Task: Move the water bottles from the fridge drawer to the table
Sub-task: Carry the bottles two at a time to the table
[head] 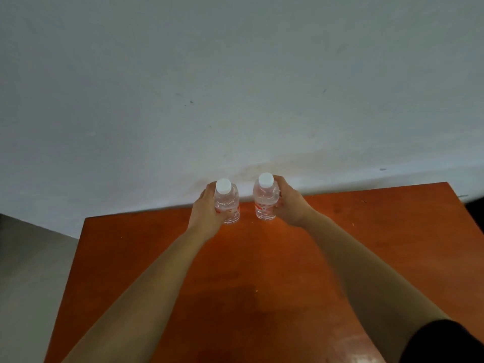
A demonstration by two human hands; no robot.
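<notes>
From my feed I see two bare forearms with no watch, ring or band on either, the left hand (207, 210) and right hand (289, 203) ungloved, and a black sleeve (445, 341) at the right upper arm.

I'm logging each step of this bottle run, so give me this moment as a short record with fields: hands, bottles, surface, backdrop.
left hand: left hand wrapped around the left clear plastic water bottle with white cap
right hand: right hand wrapped around the right clear plastic water bottle with white cap
bottles: both upright, apart, side by side near the table's far edge
surface: glossy orange-brown wooden table; whether the bottle bases touch it cannot be told
backdrop: plain pale wall
</notes>
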